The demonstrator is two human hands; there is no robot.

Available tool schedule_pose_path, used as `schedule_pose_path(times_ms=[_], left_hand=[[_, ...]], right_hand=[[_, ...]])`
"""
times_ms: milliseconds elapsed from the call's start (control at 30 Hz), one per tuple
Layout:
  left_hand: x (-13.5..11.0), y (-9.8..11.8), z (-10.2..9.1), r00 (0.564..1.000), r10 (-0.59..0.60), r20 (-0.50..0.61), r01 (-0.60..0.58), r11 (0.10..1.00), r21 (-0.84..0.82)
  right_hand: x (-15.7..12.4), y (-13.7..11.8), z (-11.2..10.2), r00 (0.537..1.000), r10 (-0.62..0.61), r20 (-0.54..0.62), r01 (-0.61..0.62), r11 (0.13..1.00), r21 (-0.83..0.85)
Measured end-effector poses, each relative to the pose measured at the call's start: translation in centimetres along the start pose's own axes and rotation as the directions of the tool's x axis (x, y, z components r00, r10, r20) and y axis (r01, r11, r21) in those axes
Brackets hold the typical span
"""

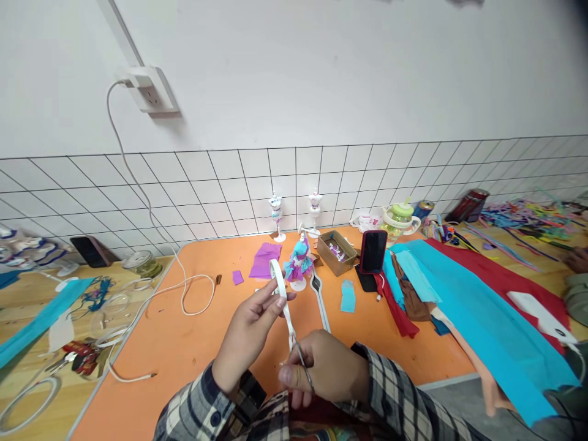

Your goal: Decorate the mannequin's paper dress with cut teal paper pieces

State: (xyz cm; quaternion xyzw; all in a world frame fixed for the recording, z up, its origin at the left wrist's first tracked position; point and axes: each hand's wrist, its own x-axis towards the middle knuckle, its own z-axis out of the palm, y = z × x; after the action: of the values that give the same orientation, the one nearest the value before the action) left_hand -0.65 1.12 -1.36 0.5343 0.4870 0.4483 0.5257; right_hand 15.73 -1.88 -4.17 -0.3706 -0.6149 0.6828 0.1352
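Observation:
My left hand [245, 334] is closed on a white tape roll [278, 278], held upright above the orange table [193, 343]. A strip of tape [288, 321] runs from the roll down toward my right hand [324, 367]. That hand is closed round small metal scissors [303, 361], whose blades meet the strip. Just beyond the roll stands a small mannequin in a teal and pink dress [298, 262], with a purple cloth piece [265, 259] to its left.
Two bare mini mannequins [277, 215] stand by the tiled wall. A cardboard box [337, 251], a propped phone [372, 251], a green cup [400, 219], blue and red cloth sheets [463, 300] lie right. A white cable [184, 294] loops left. Another person's hand [576, 260] shows far right.

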Motion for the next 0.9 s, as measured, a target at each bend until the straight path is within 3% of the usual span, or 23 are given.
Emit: schedule_pose_path(times_ms=[133,267,367,533,600,633,667,700,733,767,800,833,900], left_hand=[[0.0,-0.5,0.4,0.997,0.052,-0.062,-0.055,0.997,-0.058],[-0.1,-0.6,0.8,0.992,0.034,-0.119,-0.048,0.992,-0.118],[0.0,-0.4,0.8,0.987,0.007,-0.158,-0.033,0.986,-0.163],[0.3,0.5,-0.3,0.938,0.051,-0.344,-0.115,0.979,-0.168],[0.3,0.7,-0.8,0.938,0.040,-0.343,-0.106,0.979,-0.177],[0.2,0.8,-0.9,0.946,0.023,-0.322,-0.088,0.978,-0.188],[0.1,0.9,-0.9,0.955,0.005,-0.295,-0.067,0.977,-0.202],[0.0,0.9,-0.9,0.964,-0.016,-0.267,-0.044,0.975,-0.216],[-0.1,0.9,-0.7,0.970,-0.037,-0.240,-0.020,0.973,-0.231],[-0.2,0.9,-0.6,0.975,-0.058,-0.215,0.003,0.969,-0.246],[-0.2,0.8,-0.4,0.978,-0.078,-0.192,0.025,0.964,-0.263],[-0.2,0.8,-0.2,0.981,-0.095,-0.171,0.043,0.958,-0.283],[-0.2,0.8,0.1,0.983,-0.117,-0.141,0.066,0.943,-0.327]], right_hand=[[0.3,-0.7,-0.3,0.993,0.019,0.117,-0.042,0.980,0.196],[0.3,-1.0,-0.6,0.987,0.004,0.161,-0.049,0.959,0.278],[0.4,-0.7,-0.4,0.987,-0.016,0.163,-0.032,0.956,0.292],[-0.1,0.1,-0.5,0.966,0.025,0.256,-0.079,0.976,0.202],[-0.5,0.0,-1.4,0.968,-0.020,0.249,-0.018,0.989,0.150],[-0.6,-0.2,-1.9,0.981,-0.077,0.176,0.053,0.989,0.136],[-0.7,-0.5,-2.5,0.987,-0.160,0.022,0.157,0.981,0.111],[-0.7,-0.8,-3.0,0.945,-0.250,-0.212,0.264,0.963,0.044],[-0.5,-1.1,-3.5,0.853,-0.329,-0.404,0.336,0.940,-0.057],[-0.2,-1.3,-3.8,0.762,-0.398,-0.511,0.369,0.915,-0.161],[0.1,-1.5,-3.9,0.703,-0.447,-0.553,0.379,0.894,-0.240],[0.5,-1.6,-4.0,0.690,-0.473,-0.548,0.381,0.881,-0.280],[1.4,-1.5,-3.7,0.723,-0.457,-0.518,0.383,0.889,-0.251]])
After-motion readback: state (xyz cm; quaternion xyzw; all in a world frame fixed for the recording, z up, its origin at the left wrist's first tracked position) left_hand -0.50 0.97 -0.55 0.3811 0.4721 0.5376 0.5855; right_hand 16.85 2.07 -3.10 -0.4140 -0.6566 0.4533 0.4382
